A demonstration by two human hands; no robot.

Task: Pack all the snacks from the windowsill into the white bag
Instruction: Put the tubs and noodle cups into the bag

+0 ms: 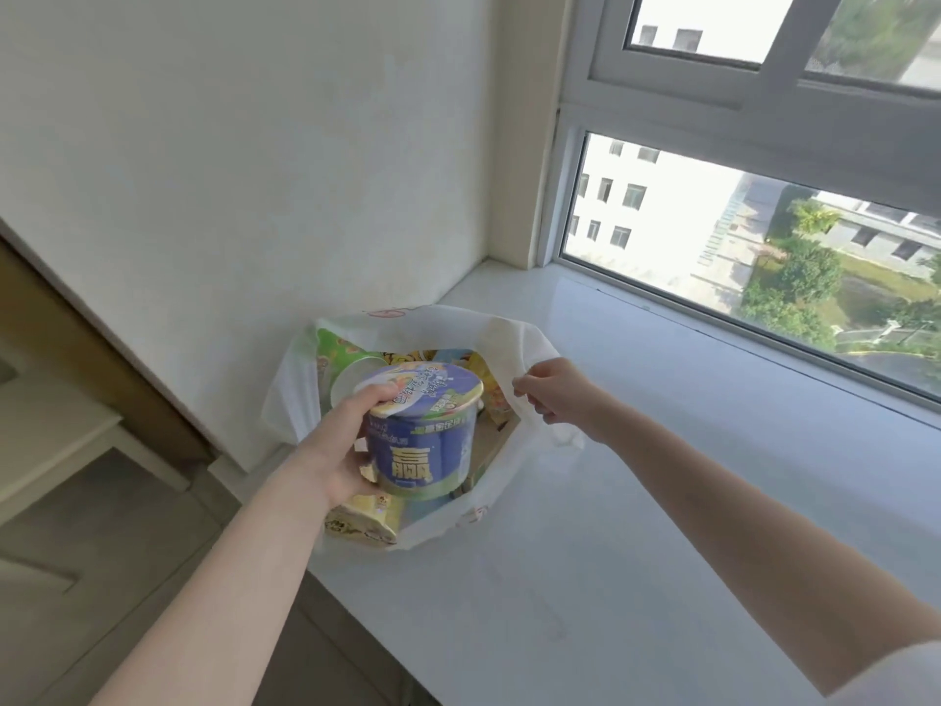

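A white plastic bag [501,338] stands open on the white windowsill [636,450], against the left wall. My left hand [346,445] grips a blue and green noodle cup [425,435] and holds it over the bag's mouth. My right hand [555,392] pinches the bag's right rim and holds it up. Inside the bag lie a green cup [341,356] on its side, a yellow cup [364,522] at the near edge, and yellow packets [489,387] partly hidden behind the blue cup.
The window pane [764,236] runs along the sill's far side. A plain wall [229,170] stands left of the bag. Below the sill's left edge are the floor and a pale piece of furniture [61,450].
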